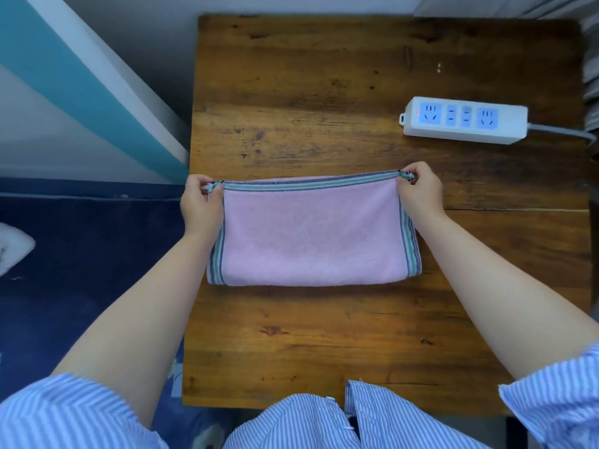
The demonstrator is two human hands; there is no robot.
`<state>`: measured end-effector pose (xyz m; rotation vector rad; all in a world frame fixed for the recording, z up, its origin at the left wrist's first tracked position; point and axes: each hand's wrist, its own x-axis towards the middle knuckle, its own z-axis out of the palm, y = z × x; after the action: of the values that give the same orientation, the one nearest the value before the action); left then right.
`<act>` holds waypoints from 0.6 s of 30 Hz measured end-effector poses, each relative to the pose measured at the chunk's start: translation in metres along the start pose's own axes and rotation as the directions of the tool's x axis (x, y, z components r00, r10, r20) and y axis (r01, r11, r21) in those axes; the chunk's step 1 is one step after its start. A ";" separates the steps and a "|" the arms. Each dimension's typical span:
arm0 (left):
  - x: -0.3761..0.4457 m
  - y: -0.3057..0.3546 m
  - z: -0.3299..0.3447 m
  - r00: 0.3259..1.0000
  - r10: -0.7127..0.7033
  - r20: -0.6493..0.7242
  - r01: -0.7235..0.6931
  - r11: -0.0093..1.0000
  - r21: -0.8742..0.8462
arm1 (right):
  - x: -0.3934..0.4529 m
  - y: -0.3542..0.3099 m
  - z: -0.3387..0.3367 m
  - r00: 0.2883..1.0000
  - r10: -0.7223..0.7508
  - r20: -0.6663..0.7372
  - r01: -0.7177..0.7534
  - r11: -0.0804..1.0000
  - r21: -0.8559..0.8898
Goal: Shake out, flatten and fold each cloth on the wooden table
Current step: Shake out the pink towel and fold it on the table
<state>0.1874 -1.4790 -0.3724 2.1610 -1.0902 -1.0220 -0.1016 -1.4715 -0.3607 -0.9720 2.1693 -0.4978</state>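
Observation:
A pink cloth [311, 234] with grey and green striped borders lies folded in half on the wooden table [324, 335], its folded edge toward me. My left hand [201, 205] pinches the far left corner of the cloth at the table's left edge. My right hand [419, 192] pinches the far right corner. The far edge is pulled taut between both hands.
A white power strip [463, 123] with blue sockets and a red light lies at the table's right rear, its grey cable running off to the right. A dark blue surface [81, 270] lies left of the table. My striped shirt [308, 422] overlaps the near edge.

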 end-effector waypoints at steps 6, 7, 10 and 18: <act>-0.006 -0.006 0.004 0.995 0.099 0.022 -0.101 0.992 0.079 | -0.002 0.000 0.003 1.000 -0.030 0.007 0.030 1.000 0.007; -0.004 -0.008 0.005 0.995 0.092 0.032 -0.094 0.992 0.089 | -0.001 -0.002 0.004 0.999 -0.039 0.004 0.039 0.999 -0.018; 0.006 -0.011 0.009 0.996 0.082 0.044 -0.088 0.988 0.131 | 0.004 -0.007 0.008 0.999 -0.036 -0.023 0.033 0.994 -0.102; 0.013 -0.008 0.009 0.998 0.026 0.050 -0.037 0.968 0.248 | 0.008 -0.009 0.014 1.000 -0.005 -0.012 0.001 0.961 -0.277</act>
<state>0.1885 -1.4866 -0.3883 2.3164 -1.3330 -0.9687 -0.0910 -1.4836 -0.3684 -1.1225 2.2899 -0.2034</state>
